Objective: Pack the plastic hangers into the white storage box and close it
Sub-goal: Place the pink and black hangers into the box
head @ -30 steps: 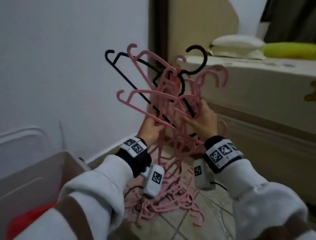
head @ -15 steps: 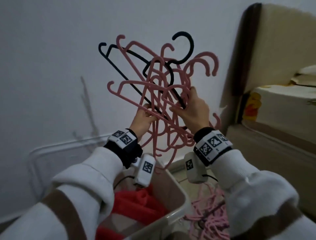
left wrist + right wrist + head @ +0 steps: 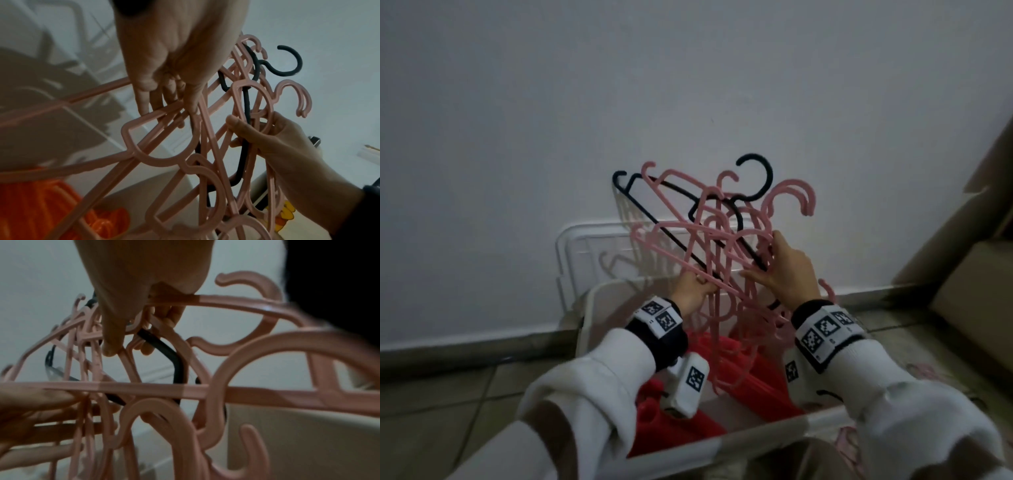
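Note:
I hold a tangled bundle of pink plastic hangers (image 3: 717, 240) with a couple of black hangers (image 3: 756, 185) mixed in, over the white storage box (image 3: 722, 442). My left hand (image 3: 700, 282) grips the bundle's lower left bars, fingers curled round pink bars (image 3: 160, 112). My right hand (image 3: 767, 260) grips its right side, thumb and fingers round pink and black bars (image 3: 174, 360). The lowest hanger ends dip inside the box above red hangers (image 3: 678, 421). The box lid (image 3: 571, 246) leans on the wall behind it.
More pink hangers (image 3: 849, 442) lie on the tiled floor right of the box. A beige furniture edge (image 3: 979, 274) stands at the far right. The white wall (image 3: 585, 120) rises close behind the box.
Both hands have carried the bundle leftward from above the floor pile to above the box and lowered it toward the opening. The grips are the same.

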Motion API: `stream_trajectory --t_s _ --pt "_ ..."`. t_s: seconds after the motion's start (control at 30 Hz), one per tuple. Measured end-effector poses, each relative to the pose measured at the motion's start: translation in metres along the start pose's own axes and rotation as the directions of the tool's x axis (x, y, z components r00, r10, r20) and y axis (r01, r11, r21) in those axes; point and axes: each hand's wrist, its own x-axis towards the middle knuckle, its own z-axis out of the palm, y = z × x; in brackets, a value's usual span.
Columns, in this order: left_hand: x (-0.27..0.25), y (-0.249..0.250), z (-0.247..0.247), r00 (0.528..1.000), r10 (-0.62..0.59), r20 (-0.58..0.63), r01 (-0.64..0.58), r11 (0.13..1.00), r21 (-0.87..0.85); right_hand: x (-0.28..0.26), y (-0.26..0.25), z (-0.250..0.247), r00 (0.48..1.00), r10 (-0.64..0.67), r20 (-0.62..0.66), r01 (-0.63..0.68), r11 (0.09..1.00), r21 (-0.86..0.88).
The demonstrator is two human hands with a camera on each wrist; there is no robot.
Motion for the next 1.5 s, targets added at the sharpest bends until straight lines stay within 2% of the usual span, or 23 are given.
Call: stream_trajectory --t_s 0.13,0.2,0.27,0.33,0.4,0.47,0.6,0.7,0.8,0.83,0.9,0.93,1.0,1.03,1.1,1.2,1.27,1.33,1.43,1.5 --pt "0.004 -0.033 0.008 0.993 -0.118 0.003 0.118 0.993 -0.021 -0.012 0.02 0.023 0.996 0.036 0.083 -0.045 0.994 0.098" --pt "0.005 -0.047 0.009 0.989 -0.146 -0.013 0.146 0.984 0.098 -0.016 0.028 0.033 0.985 0.098 0.142 -0.112 0.989 0.096" --pt "0.004 -0.058 0.007 0.981 -0.194 -0.004 0.184 0.927 0.327 -0.018 0.036 0.046 0.95 0.198 0.243 -0.214 0.976 0.044" --pt "0.002 -0.067 0.003 0.959 -0.283 0.036 0.227 0.835 0.501 -0.019 0.044 0.056 0.873 0.328 0.361 -0.339 0.94 -0.034" --pt "-0.001 -0.071 -0.005 0.92 -0.376 0.109 0.245 0.772 0.587 -0.017 0.046 0.062 0.75 0.472 0.463 -0.445 0.878 -0.175" --pt "-0.002 -0.075 -0.016 0.908 -0.403 0.117 0.261 0.76 0.596 -0.017 0.052 0.063 0.667 0.532 0.522 -0.399 0.846 -0.353" --pt "-0.006 -0.077 -0.04 0.873 -0.483 0.074 0.43 0.831 0.353 -0.018 0.059 0.061 0.604 0.539 0.587 -0.204 0.817 -0.539" --pt "-0.005 -0.08 -0.052 0.875 -0.48 0.063 0.453 0.857 0.245 -0.015 0.061 0.053 0.637 0.504 0.584 -0.244 0.85 -0.467" --pt "-0.003 -0.082 -0.058 0.898 -0.432 -0.082 0.44 0.885 0.153 -0.011 0.069 0.042 0.701 0.419 0.577 -0.256 0.903 -0.345" --pt "-0.003 -0.08 -0.058 0.905 -0.413 -0.104 0.424 0.897 0.122 -0.012 0.072 0.04 0.706 0.393 0.589 -0.282 0.919 -0.274" --pt "-0.006 -0.075 -0.051 0.93 -0.365 -0.039 0.367 0.925 0.096 -0.011 0.077 0.034 0.722 0.34 0.603 -0.338 0.933 -0.121" --pt "-0.006 -0.074 -0.045 0.937 -0.349 0.022 0.344 0.931 0.122 -0.01 0.077 0.031 0.751 0.309 0.583 -0.333 0.94 -0.069" --pt "-0.008 -0.071 -0.028 0.938 -0.316 0.142 0.289 0.94 0.182 -0.01 0.077 0.025 0.792 0.259 0.553 -0.316 0.949 0.009" --pt "-0.009 -0.07 -0.018 0.936 -0.294 0.194 0.254 0.945 0.205 -0.009 0.077 0.024 0.796 0.245 0.554 -0.315 0.949 0.033" --pt "-0.008 -0.069 0.004 0.909 -0.292 0.298 0.217 0.941 0.261 -0.009 0.072 0.02 0.794 0.212 0.569 -0.306 0.949 0.074" --pt "-0.01 -0.068 0.031 0.837 -0.368 0.405 0.209 0.899 0.384 -0.009 0.072 0.019 0.803 0.191 0.564 -0.278 0.958 0.072" --pt "-0.009 -0.071 0.04 0.815 -0.407 0.413 0.206 0.869 0.449 -0.012 0.072 0.019 0.792 0.198 0.578 -0.284 0.957 0.06" --pt "-0.01 -0.072 0.039 0.814 -0.421 0.4 0.205 0.853 0.48 -0.016 0.073 0.022 0.782 0.187 0.595 -0.287 0.955 0.078" --pt "-0.008 -0.076 0.024 0.848 -0.426 0.315 0.232 0.833 0.502 -0.022 0.072 0.025 0.795 0.144 0.59 -0.281 0.948 0.147" --pt "-0.007 -0.081 0.012 0.872 -0.404 0.278 0.25 0.854 0.457 -0.023 0.07 0.028 0.817 0.11 0.566 -0.278 0.935 0.22"
